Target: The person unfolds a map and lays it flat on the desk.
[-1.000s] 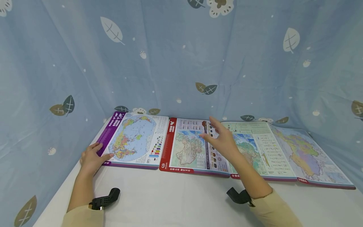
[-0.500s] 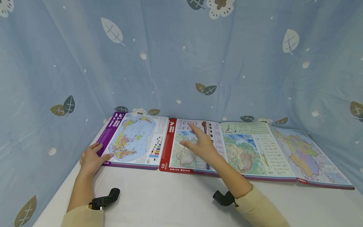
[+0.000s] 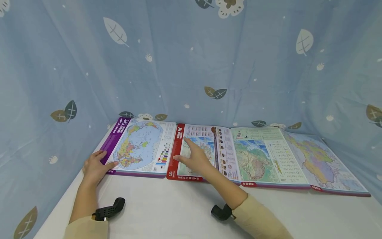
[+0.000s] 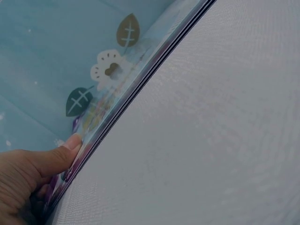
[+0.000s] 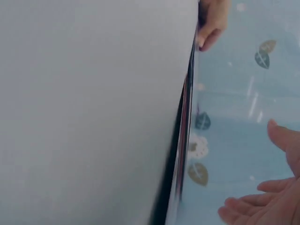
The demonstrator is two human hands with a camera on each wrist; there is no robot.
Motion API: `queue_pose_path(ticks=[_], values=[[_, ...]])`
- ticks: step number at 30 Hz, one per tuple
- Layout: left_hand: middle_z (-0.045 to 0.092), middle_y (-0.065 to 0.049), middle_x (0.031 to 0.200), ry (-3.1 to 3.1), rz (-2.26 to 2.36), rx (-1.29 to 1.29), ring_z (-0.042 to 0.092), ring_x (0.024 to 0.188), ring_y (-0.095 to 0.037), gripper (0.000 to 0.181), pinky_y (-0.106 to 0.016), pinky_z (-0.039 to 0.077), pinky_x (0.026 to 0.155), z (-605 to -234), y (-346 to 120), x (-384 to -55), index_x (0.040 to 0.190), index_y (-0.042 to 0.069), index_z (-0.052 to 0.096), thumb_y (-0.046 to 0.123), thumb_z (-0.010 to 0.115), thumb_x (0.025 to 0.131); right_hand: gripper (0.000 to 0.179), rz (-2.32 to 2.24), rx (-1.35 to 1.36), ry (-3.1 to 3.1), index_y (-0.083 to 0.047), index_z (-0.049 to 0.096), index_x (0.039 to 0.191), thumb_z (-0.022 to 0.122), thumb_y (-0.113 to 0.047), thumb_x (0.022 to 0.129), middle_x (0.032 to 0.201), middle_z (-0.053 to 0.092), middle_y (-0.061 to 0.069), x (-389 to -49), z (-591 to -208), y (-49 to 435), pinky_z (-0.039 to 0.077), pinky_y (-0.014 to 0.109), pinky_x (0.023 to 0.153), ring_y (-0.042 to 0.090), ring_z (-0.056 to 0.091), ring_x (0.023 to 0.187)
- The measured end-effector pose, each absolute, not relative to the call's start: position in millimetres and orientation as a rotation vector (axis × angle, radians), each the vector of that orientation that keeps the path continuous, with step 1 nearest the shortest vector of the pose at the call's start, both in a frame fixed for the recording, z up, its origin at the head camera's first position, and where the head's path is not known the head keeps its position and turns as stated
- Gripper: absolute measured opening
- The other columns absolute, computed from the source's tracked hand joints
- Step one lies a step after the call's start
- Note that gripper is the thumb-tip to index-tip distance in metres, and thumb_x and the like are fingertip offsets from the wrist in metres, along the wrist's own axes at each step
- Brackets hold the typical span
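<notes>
In the head view a world map with a purple strip lies flat at the left. My left hand rests on its lower left corner, thumb and a fingertip on the printed face. The left wrist view shows the thumb flat along the map's layered edge; the other fingers are mostly hidden. To the right lies a red-edged map with a chart column. Over its left part my right hand hovers, thumb and fingers spread, holding nothing. The right wrist view shows the right hand apart from the map edge.
A green relief map panel and a multicoloured map panel continue the row to the right. Everything lies on a white tabletop. Behind hangs a blue curtain with leaf prints, close to the maps' back edges.
My right hand has moved left, from the red-edged map's right side to its left strip, uncovering the chart column. My left hand has stayed on the purple-edged map's corner.
</notes>
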State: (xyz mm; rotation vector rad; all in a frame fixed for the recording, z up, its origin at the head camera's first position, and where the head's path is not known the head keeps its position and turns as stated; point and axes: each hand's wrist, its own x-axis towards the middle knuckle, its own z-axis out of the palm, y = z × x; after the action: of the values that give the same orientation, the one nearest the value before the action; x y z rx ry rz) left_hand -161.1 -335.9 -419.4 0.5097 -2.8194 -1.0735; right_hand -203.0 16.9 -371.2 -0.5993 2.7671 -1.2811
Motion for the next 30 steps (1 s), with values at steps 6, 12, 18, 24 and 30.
queue_pose_path(ticks=[6,12,18,24,30], values=[[0.010,-0.033,0.150,-2.839,-1.061,0.530,0.009,0.131,-0.059,0.084,-0.070,0.012,0.103,-417,-336,-162,0.144,-0.008,0.021,0.030,0.068,0.086,0.080,-1.248,-0.556,2.653,-0.014,0.032,0.148,0.072,-0.038,0.082,0.142,0.047,0.011,-205,-381,-6,0.054,0.046,0.087,0.029,0.048,0.127],[0.012,-0.034,0.148,-2.823,-1.055,0.515,0.011,0.129,-0.059,0.083,-0.070,0.012,0.102,-416,-334,-160,0.143,-0.009,0.023,0.028,0.069,0.085,0.082,-1.155,-0.512,2.624,-0.010,0.033,0.147,0.072,-0.041,0.082,0.119,0.062,0.010,-207,-388,-24,0.057,0.039,0.082,0.021,0.060,0.099],[0.012,-0.034,0.148,-2.815,-1.068,0.521,0.011,0.129,-0.058,0.085,-0.070,0.013,0.102,-417,-333,-160,0.144,-0.008,0.022,0.029,0.069,0.084,0.084,-1.094,-0.487,2.642,-0.006,0.033,0.145,0.071,-0.044,0.081,0.113,0.063,0.012,-212,-394,-34,0.056,0.044,0.084,0.023,0.059,0.098],[0.013,-0.035,0.148,-2.823,-1.050,0.524,0.012,0.128,-0.058,0.086,-0.071,0.015,0.101,-417,-335,-161,0.144,-0.008,0.021,0.030,0.069,0.084,0.082,-1.143,-0.410,2.617,-0.008,0.037,0.145,0.072,-0.043,0.080,0.123,0.052,0.017,-215,-396,-46,0.055,0.050,0.082,0.029,0.049,0.109],[0.011,-0.034,0.149,-2.816,-1.089,0.534,0.010,0.130,-0.058,0.086,-0.071,0.013,0.102,-417,-335,-161,0.145,-0.007,0.020,0.028,0.070,0.084,0.078,-1.166,-0.322,2.592,-0.013,0.040,0.144,0.072,-0.043,0.080,0.129,0.048,0.017,-214,-395,-56,0.054,0.054,0.080,0.029,0.044,0.112]])
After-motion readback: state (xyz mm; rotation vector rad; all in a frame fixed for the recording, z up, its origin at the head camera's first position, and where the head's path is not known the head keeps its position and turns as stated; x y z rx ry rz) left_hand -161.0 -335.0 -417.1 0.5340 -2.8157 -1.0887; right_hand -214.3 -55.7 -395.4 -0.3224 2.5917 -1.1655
